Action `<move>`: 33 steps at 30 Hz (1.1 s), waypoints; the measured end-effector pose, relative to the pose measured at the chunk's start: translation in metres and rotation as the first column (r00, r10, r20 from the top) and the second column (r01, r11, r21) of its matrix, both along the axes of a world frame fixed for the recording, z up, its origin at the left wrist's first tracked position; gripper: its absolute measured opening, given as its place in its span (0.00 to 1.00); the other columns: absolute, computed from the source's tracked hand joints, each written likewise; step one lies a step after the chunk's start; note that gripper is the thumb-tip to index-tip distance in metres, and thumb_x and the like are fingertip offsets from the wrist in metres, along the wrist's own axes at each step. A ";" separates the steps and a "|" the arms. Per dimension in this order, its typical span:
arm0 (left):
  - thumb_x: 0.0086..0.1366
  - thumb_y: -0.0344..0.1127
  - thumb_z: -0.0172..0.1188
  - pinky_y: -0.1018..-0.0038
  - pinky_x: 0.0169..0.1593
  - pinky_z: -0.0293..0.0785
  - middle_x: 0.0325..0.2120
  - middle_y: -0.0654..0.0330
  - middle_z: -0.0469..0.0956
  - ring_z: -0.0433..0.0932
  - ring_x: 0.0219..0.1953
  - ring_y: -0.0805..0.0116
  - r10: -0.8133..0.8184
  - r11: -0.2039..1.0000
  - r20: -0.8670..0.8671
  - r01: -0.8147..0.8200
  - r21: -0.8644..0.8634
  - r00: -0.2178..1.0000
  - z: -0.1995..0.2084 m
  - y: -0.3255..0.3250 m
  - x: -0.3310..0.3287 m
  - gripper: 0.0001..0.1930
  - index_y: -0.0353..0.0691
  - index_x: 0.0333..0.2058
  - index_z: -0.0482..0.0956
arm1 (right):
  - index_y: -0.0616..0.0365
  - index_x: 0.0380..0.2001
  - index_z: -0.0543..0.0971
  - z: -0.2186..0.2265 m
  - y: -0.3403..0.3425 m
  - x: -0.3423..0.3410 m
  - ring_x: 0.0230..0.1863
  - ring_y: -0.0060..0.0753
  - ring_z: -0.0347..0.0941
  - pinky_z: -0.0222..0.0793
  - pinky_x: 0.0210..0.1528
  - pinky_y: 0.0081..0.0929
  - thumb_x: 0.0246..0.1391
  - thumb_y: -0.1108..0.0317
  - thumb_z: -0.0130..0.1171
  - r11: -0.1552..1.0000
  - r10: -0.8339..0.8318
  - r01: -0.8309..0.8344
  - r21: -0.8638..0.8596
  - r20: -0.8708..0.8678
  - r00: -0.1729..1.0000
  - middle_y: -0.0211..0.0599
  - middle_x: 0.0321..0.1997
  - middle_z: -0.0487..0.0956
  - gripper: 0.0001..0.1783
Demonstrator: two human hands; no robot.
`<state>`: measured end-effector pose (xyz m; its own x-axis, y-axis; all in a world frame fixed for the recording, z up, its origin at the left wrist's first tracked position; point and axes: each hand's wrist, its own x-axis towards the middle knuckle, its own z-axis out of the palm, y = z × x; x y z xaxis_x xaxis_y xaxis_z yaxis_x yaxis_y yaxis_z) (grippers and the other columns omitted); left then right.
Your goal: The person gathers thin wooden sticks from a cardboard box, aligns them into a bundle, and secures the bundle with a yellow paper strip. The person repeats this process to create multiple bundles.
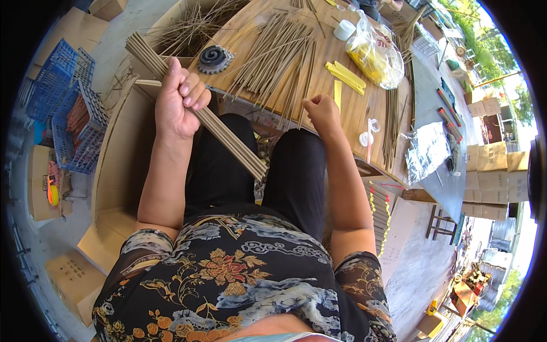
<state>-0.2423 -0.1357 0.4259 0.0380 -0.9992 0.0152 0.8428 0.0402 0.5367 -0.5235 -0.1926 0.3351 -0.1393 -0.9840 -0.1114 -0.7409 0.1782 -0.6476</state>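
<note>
My left hand is closed in a fist around a bundle of thin brown sticks, which slants from upper left down over my lap. More such sticks lie loosely fanned on the wooden table, some ends jutting past its near edge. At that edge my right hand has its thumb and fingertips pinched together beside the stick ends. Whatever is between those fingers, if anything, is too small to make out. A yellow strip lies just behind the right hand, with a stack of yellow strips farther back.
A black coil sits at the table's left edge. Toward the back right are a plastic bag of yellow material and a white tub. An open cardboard box and blue crates stand at my left.
</note>
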 end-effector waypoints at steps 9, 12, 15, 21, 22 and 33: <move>0.65 0.46 0.44 0.84 0.12 0.50 0.09 0.71 0.56 0.52 0.08 0.82 -0.061 0.992 -0.017 0.063 0.111 0.998 -0.025 -0.008 0.006 0.20 0.46 0.16 0.61 | 0.63 0.28 0.77 0.014 -0.025 0.044 0.40 0.47 0.72 0.67 0.41 0.35 0.44 0.44 0.55 0.991 0.078 -0.044 0.123 -0.285 0.955 0.49 0.34 0.77 0.27; 0.65 0.46 0.44 0.85 0.12 0.51 0.09 0.71 0.56 0.53 0.08 0.82 -0.075 0.990 -0.022 0.077 0.118 0.997 -0.027 -0.009 0.006 0.20 0.46 0.16 0.62 | 0.63 0.29 0.77 0.024 -0.029 0.052 0.41 0.47 0.72 0.68 0.41 0.35 0.45 0.49 0.56 0.985 0.117 -0.061 0.161 -0.365 0.923 0.49 0.35 0.76 0.24; 0.65 0.46 0.45 0.85 0.12 0.51 0.09 0.71 0.56 0.53 0.08 0.82 -0.094 0.989 -0.033 0.097 0.115 0.995 -0.028 -0.011 0.006 0.20 0.46 0.15 0.62 | 0.69 0.23 0.77 -0.001 -0.043 0.035 0.37 0.53 0.72 0.68 0.39 0.37 0.39 0.55 0.56 0.998 0.060 -0.061 0.004 -0.301 0.952 0.56 0.30 0.76 0.22; 0.65 0.46 0.45 0.84 0.12 0.50 0.09 0.71 0.56 0.53 0.08 0.82 -0.096 0.986 -0.040 0.100 0.131 0.995 -0.027 -0.007 0.008 0.21 0.47 0.14 0.59 | 0.70 0.19 0.76 0.005 -0.047 0.032 0.33 0.54 0.73 0.69 0.39 0.38 0.35 0.61 0.54 0.991 0.090 -0.075 0.109 -0.144 0.985 0.58 0.26 0.75 0.17; 0.65 0.47 0.45 0.84 0.12 0.50 0.09 0.71 0.56 0.53 0.08 0.82 -0.095 0.986 -0.038 0.100 0.135 0.995 -0.026 -0.007 0.007 0.21 0.47 0.14 0.59 | 0.70 0.18 0.76 0.003 -0.047 0.029 0.32 0.54 0.73 0.69 0.38 0.38 0.35 0.61 0.54 0.994 0.083 -0.072 0.083 -0.127 0.988 0.59 0.24 0.75 0.18; 0.64 0.48 0.46 0.84 0.14 0.55 0.11 0.69 0.60 0.57 0.10 0.81 -0.175 0.974 -0.056 0.181 0.139 0.983 -0.025 -0.003 0.004 0.20 0.47 0.15 0.62 | 0.68 0.14 0.74 0.025 -0.024 0.028 0.20 0.35 0.73 0.68 0.26 0.30 0.41 0.61 0.54 1.000 0.006 -0.008 0.021 0.134 0.991 0.47 0.18 0.76 0.17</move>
